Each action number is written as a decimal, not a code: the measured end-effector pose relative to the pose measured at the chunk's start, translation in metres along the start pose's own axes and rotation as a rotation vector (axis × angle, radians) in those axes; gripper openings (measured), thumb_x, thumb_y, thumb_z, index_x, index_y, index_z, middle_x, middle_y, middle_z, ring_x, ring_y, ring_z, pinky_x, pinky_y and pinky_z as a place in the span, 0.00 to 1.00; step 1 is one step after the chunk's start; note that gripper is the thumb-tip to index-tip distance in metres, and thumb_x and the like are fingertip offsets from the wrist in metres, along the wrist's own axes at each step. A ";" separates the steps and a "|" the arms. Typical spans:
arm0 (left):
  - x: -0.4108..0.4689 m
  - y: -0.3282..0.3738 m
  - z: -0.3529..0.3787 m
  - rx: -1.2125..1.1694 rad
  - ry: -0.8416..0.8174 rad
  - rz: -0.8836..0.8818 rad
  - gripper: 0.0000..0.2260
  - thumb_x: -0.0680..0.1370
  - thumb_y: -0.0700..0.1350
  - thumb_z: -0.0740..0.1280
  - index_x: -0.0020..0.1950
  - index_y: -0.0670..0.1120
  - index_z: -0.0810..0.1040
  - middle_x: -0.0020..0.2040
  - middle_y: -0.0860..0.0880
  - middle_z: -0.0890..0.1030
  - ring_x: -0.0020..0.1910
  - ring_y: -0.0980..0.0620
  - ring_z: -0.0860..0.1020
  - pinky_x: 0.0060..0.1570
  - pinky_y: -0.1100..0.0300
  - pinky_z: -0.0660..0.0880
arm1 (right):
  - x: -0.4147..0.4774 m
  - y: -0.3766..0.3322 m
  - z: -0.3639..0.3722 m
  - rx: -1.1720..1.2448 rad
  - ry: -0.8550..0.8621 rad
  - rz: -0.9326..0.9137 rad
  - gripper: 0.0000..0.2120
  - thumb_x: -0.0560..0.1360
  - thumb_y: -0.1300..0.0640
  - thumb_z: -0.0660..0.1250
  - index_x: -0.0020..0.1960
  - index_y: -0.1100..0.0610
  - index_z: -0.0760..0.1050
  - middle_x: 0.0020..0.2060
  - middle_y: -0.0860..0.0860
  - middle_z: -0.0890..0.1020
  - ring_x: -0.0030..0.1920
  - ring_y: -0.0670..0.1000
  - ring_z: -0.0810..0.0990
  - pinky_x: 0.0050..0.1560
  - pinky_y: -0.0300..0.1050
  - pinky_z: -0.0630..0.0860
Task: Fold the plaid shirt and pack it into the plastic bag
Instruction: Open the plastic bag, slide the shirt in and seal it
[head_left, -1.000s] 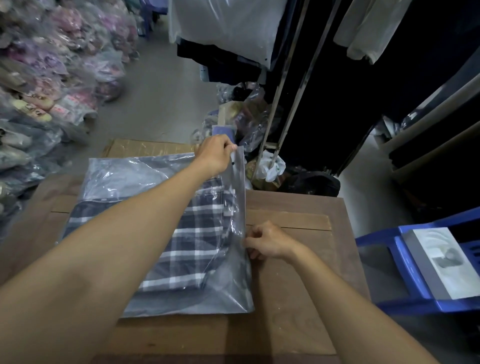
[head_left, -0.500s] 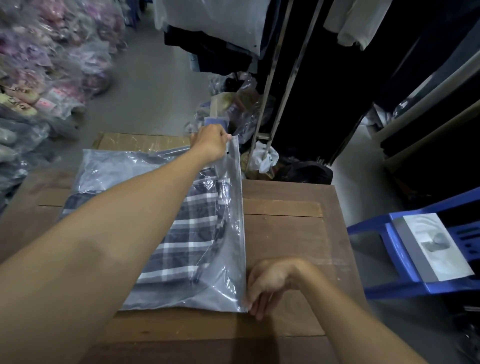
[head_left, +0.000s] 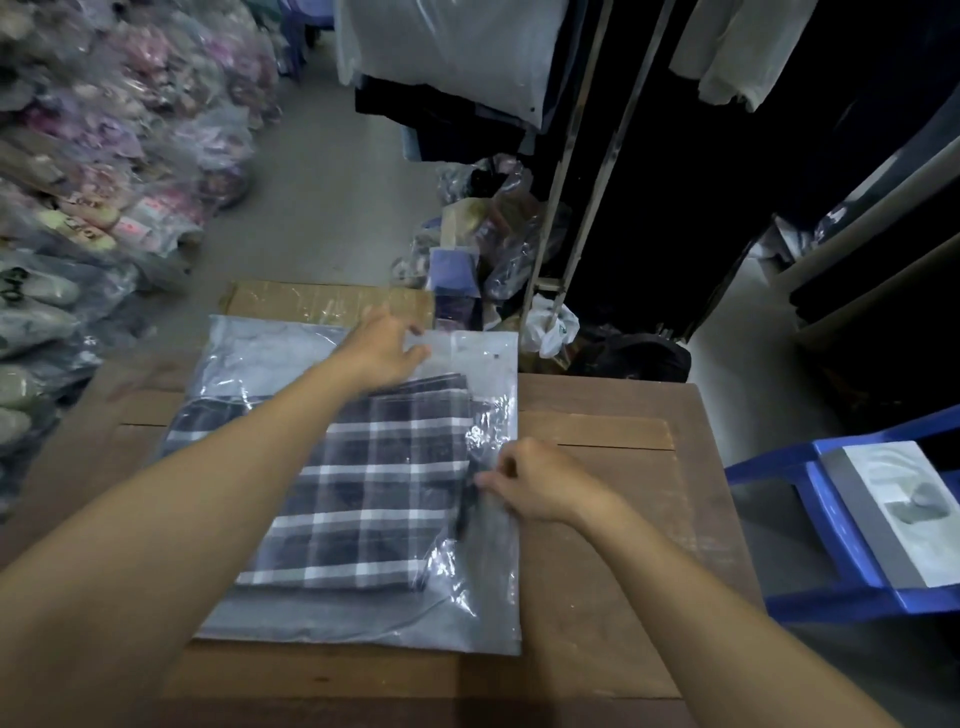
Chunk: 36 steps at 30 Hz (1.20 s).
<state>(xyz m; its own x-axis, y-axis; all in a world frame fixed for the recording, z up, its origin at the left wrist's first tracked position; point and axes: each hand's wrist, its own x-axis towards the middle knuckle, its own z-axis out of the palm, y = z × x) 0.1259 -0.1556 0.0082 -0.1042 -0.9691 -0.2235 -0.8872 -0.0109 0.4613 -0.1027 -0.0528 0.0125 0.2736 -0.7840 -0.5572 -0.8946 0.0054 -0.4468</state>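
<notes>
Bagged goods (head_left: 78, 171) are heaped along the floor at your far left, blurred beyond telling what they hold. Next comes your left hand (head_left: 382, 348), laid flat with its fingers spread loosely on the far end of the plastic bag (head_left: 363, 623), pressing down and gripping nothing. Under that film you can see the plaid shirt (head_left: 363, 493), folded into a rectangle and lying fully inside the bag, which rests flat on the wooden table (head_left: 613, 571) with its far end over a cardboard sheet (head_left: 311, 301). At the shirt's right edge your right hand (head_left: 540, 483) has its fingers drawn close together, pinching the film beside the bag's right side. Beyond the table's far corner stands a metal rack (head_left: 571, 182) with dark clothes, and at your far right a blue plastic chair (head_left: 841, 530) carries a white box (head_left: 904, 509)
</notes>
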 end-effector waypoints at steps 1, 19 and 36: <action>-0.013 -0.019 -0.007 0.072 -0.038 -0.038 0.17 0.77 0.56 0.68 0.60 0.48 0.76 0.69 0.41 0.70 0.71 0.40 0.64 0.69 0.45 0.65 | 0.006 -0.015 0.004 0.006 0.076 -0.031 0.15 0.77 0.41 0.65 0.48 0.53 0.77 0.48 0.51 0.80 0.49 0.53 0.79 0.53 0.53 0.78; -0.085 -0.081 0.031 0.194 -0.223 0.013 0.62 0.56 0.84 0.61 0.79 0.59 0.36 0.79 0.53 0.32 0.76 0.48 0.27 0.73 0.40 0.29 | 0.056 -0.004 0.041 -0.398 0.309 -0.059 0.46 0.68 0.19 0.40 0.80 0.40 0.40 0.80 0.49 0.37 0.78 0.59 0.31 0.75 0.65 0.33; -0.082 -0.042 0.060 0.172 -0.189 -0.044 0.61 0.56 0.85 0.58 0.77 0.59 0.31 0.76 0.54 0.25 0.72 0.47 0.21 0.72 0.39 0.27 | 0.059 0.036 0.014 -0.430 0.295 -0.112 0.46 0.68 0.18 0.42 0.79 0.39 0.39 0.80 0.46 0.36 0.77 0.55 0.29 0.75 0.62 0.32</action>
<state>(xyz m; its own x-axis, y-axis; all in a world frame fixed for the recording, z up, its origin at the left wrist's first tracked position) 0.1450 -0.0606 -0.0448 -0.1318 -0.9050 -0.4045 -0.9545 0.0057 0.2983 -0.1140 -0.0901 -0.0464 0.3203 -0.9069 -0.2739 -0.9466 -0.2948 -0.1309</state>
